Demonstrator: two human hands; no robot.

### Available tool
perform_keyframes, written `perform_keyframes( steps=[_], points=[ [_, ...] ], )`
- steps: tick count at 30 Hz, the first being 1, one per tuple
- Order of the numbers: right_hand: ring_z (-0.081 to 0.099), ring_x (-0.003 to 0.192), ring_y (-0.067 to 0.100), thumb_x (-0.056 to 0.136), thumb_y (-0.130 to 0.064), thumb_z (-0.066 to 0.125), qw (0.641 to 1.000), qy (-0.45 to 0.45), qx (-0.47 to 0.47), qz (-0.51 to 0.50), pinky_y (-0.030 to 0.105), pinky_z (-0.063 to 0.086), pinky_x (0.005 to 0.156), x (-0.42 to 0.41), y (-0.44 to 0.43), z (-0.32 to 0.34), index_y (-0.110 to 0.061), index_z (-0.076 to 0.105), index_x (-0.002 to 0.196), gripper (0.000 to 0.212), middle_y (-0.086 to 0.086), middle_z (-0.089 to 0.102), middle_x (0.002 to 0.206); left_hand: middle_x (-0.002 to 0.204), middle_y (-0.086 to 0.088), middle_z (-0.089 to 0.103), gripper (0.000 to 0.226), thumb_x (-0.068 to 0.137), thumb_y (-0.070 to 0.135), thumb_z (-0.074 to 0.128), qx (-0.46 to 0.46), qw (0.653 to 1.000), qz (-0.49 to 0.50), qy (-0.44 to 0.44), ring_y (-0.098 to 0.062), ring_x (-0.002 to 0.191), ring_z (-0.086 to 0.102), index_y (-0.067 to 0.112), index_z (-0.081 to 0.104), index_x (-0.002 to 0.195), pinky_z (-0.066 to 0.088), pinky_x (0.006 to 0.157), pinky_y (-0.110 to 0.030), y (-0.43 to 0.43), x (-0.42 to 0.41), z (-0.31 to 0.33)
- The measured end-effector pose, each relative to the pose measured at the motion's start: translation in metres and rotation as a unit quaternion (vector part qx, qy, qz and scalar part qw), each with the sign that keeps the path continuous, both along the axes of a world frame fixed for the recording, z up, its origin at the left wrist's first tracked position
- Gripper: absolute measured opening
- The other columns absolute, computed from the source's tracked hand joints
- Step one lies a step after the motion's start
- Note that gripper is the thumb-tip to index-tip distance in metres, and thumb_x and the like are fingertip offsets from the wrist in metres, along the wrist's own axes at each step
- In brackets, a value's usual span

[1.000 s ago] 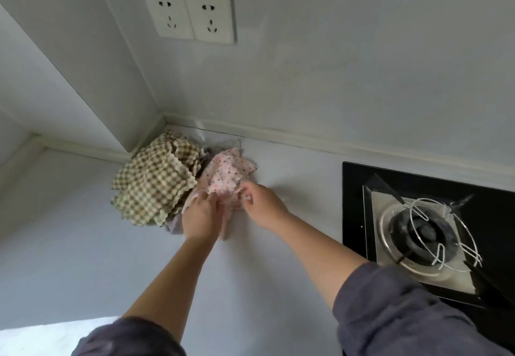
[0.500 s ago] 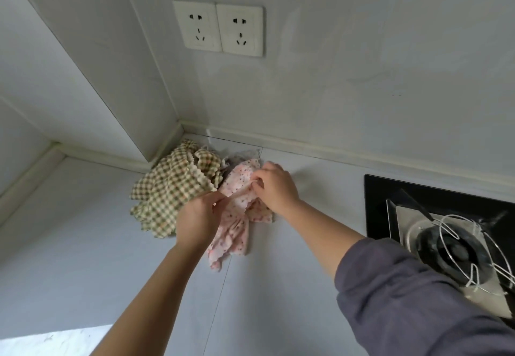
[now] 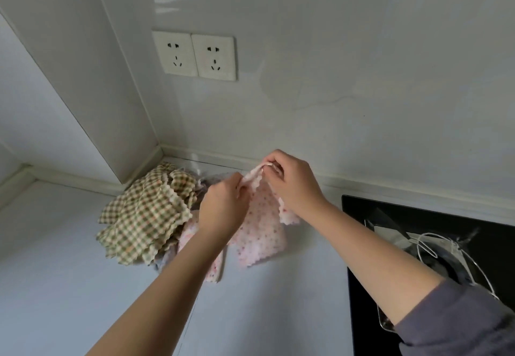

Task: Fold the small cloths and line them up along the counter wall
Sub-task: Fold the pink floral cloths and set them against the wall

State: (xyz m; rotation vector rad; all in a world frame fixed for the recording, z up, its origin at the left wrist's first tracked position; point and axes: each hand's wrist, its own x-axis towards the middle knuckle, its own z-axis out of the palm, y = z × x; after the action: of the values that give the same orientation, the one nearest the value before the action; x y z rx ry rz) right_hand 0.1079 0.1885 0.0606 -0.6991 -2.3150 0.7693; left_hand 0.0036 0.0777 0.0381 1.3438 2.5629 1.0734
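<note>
A pink dotted cloth [image 3: 260, 234] with a zigzag edge hangs above the white counter [image 3: 83, 286], lifted by both hands. My left hand [image 3: 223, 205] pinches its top edge on the left. My right hand [image 3: 289, 182] pinches the same edge a little higher, close to the wall. Left of them lies a crumpled heap of green checked cloths [image 3: 145, 216] in the counter corner. Another pink cloth [image 3: 216, 270] pokes out below my left forearm, partly hidden.
A black gas hob [image 3: 418, 221] with a wire pan support [image 3: 459, 260] sits at the right. Two wall sockets [image 3: 195, 57] are above the cloth heap. A wall column juts out at the left, forming the corner.
Both hands have lifted the pink dotted cloth off the heap and raised it toward the wall; it now hangs opened out below them. The camera view has tilted upward.
</note>
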Motion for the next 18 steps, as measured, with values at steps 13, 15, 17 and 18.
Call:
perform_keyframes(
  steps=[13,15,17,18],
  points=[
    [0.048,0.050,0.001,0.092,-0.001,0.037,0.993,0.034,-0.108,-0.034,0.015,0.037,0.050,0.071,0.004,-0.076,-0.019,0.045,0.082,0.022,0.003,0.054,0.065,0.076,-0.001,0.055,0.015,0.085,0.019,0.058,-0.040,0.993,-0.108,0.009,-0.024,0.071,0.050,0.017,0.044,0.089,0.030,0.056,-0.033,-0.013,0.033,-0.080],
    [0.054,0.056,0.009,0.091,0.000,0.035,0.989,0.078,-0.118,-0.038,0.026,0.044,0.060,0.088,-0.014,-0.077,-0.022,0.044,0.081,0.026,0.003,0.058,0.066,0.080,-0.001,0.054,0.017,0.084,0.011,0.056,-0.019,0.992,-0.121,0.025,-0.024,0.078,0.050,0.019,0.042,0.092,0.029,0.057,-0.031,-0.028,0.043,-0.090],
    [0.058,0.064,0.012,0.094,-0.007,0.042,0.990,0.080,-0.118,-0.022,0.034,0.047,0.068,0.108,-0.036,-0.077,-0.024,0.048,0.090,0.018,0.001,0.062,0.072,0.080,0.002,0.053,0.016,0.086,0.009,0.054,0.014,0.991,-0.132,0.016,-0.020,0.079,0.049,0.019,0.045,0.094,0.031,0.056,-0.022,-0.048,0.053,-0.095],
    [0.061,0.076,0.011,0.095,-0.015,0.049,0.989,0.062,-0.132,0.006,0.033,0.048,0.075,0.119,-0.050,-0.079,-0.024,0.050,0.101,0.011,-0.002,0.066,0.081,0.077,0.005,0.053,0.013,0.086,0.010,0.054,0.035,0.990,-0.134,0.008,-0.018,0.077,0.048,0.018,0.047,0.094,0.032,0.054,-0.017,-0.059,0.060,-0.096]
  ],
)
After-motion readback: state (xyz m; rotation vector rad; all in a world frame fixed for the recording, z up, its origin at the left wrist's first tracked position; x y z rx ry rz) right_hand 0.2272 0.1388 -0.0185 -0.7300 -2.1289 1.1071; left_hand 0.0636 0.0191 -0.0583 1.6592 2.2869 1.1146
